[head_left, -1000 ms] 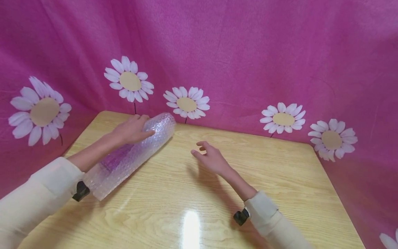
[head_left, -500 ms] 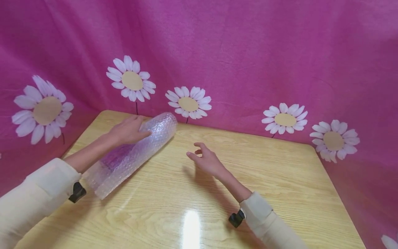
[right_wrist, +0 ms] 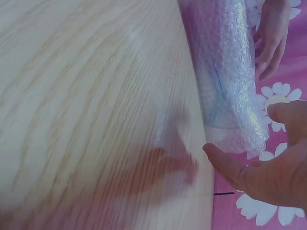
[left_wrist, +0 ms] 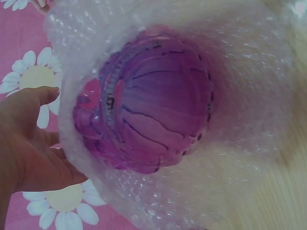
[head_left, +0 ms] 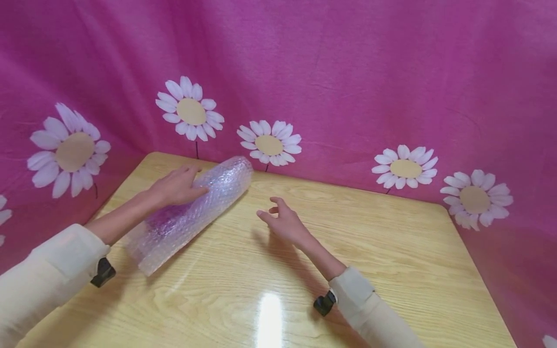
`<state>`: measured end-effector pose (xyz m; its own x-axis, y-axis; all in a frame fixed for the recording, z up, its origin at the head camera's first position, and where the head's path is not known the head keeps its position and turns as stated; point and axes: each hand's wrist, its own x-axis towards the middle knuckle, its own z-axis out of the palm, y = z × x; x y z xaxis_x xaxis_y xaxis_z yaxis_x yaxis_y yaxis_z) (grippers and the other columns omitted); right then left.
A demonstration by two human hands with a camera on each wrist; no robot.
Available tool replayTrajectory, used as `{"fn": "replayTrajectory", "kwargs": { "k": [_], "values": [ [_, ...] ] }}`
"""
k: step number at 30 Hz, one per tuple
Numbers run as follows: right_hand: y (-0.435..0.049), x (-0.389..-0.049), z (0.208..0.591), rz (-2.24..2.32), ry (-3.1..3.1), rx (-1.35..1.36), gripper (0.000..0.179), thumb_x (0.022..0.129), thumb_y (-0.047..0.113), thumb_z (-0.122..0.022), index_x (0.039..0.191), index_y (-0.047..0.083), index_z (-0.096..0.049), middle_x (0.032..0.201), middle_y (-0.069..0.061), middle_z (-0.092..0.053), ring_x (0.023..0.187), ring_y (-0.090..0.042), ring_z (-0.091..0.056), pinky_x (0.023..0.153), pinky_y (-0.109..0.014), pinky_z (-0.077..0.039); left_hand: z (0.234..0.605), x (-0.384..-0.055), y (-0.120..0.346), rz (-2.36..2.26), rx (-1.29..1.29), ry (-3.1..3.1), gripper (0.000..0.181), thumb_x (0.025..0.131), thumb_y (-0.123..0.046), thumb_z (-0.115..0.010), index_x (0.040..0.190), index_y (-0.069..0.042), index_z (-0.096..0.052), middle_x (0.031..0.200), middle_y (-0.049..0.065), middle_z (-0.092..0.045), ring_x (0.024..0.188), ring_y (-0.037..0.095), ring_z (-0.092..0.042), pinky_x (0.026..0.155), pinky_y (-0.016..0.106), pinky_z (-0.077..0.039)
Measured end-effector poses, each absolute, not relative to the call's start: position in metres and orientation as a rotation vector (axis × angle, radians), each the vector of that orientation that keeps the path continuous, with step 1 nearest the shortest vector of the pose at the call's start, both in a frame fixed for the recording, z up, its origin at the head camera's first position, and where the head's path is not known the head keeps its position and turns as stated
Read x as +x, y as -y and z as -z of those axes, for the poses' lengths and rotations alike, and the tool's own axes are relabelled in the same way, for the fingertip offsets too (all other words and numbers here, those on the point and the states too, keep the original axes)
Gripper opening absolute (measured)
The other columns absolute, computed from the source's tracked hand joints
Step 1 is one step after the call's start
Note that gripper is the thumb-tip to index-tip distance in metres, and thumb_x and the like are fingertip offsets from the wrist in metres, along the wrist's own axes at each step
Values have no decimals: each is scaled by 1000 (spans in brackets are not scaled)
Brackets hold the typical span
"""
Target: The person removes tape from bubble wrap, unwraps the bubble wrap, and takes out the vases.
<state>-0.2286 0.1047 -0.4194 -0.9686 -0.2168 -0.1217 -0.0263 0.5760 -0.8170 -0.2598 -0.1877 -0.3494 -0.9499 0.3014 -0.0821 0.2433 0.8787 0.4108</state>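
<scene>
A roll of clear bubble wrap (head_left: 217,198) lies slantwise on the left half of the table. Through its end, the left wrist view shows a purple glass vessel (left_wrist: 163,100) with a wavy, dark-dotted rim. My left hand (head_left: 176,186) is at the upper left side of the roll, overlapping it in the head view, its fingers loosely spread. In the left wrist view that thumb (left_wrist: 45,96) lies right beside the wrap's edge. My right hand (head_left: 285,222) hovers over the table to the right of the roll, thumb and fingers apart, holding nothing.
The pale wooden table (head_left: 370,251) ends at a pink curtain (head_left: 339,87) with white daisies, which stands behind it and at both sides. Both wrists carry small black cameras, the right one (head_left: 324,303) low over the tabletop.
My left hand has drawn back slightly to the left along the roll. The right hand has shifted a little left, closer to it. The head view has turned slightly left.
</scene>
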Motion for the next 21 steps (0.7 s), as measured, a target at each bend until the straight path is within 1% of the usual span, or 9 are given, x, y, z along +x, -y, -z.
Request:
{"fn": "replayTrajectory", "kwargs": {
  "k": [2, 5, 8, 11, 14, 17, 21],
  "values": [
    [-101, -229, 420, 1394, -2559, -182, 75, 96, 44, -62, 154, 8, -31, 139, -20, -53, 107, -30, -65, 94, -45, -52, 351, -259, 189, -614, 420, -2904, 70, 98, -35, -58, 148, 8, -34, 147, 36, -35, 136, 52, -33, 104, 69, -34],
    [-95, -229, 420, 1502, -2473, -138, 78, 97, 42, -63, 156, 7, -27, 144, -22, -48, 99, -31, -68, 85, -42, -57, 353, -259, 191, -616, 422, -2906, 70, 98, -36, -57, 147, 8, -35, 146, 37, -36, 134, 53, -35, 101, 70, -36],
    [-88, -230, 421, 1592, -2392, -99, 79, 97, 39, -64, 156, 5, -24, 145, -24, -45, 101, -36, -67, 79, -39, -60, 355, -260, 193, -621, 438, -2904, 69, 98, -35, -57, 147, 8, -35, 144, 38, -37, 133, 53, -35, 101, 70, -36],
    [-81, -231, 422, 1628, -2351, -84, 79, 97, 38, -64, 156, 3, -24, 143, -24, -46, 104, -37, -66, 78, -38, -60, 357, -260, 194, -624, 453, -2903, 69, 98, -34, -57, 146, 9, -35, 143, 39, -37, 132, 54, -36, 102, 69, -36],
    [-74, -232, 425, 1653, -2315, -79, 80, 97, 37, -65, 155, 1, -25, 140, -24, -48, 101, -36, -67, 77, -37, -60, 358, -260, 195, -629, 454, -2900, 68, 98, -34, -57, 146, 9, -35, 143, 39, -38, 132, 54, -36, 102, 69, -36],
    [-67, -231, 426, 1686, -2264, -63, 80, 97, 36, -66, 156, 1, -24, 137, -23, -51, 99, -36, -66, 76, -38, -61, 358, -260, 195, -644, 472, -2894, 69, 98, -33, -57, 146, 10, -34, 142, 40, -37, 132, 55, -36, 104, 67, -34],
    [-57, -233, 429, 1735, -2179, -64, 81, 97, 34, -66, 155, -1, -22, 137, -24, -53, 107, -38, -64, 78, -39, -60, 358, -260, 196, -661, 510, -2887, 68, 99, -30, -58, 144, 14, -33, 141, 42, -37, 132, 55, -36, 108, 65, -31]
  ]
}}
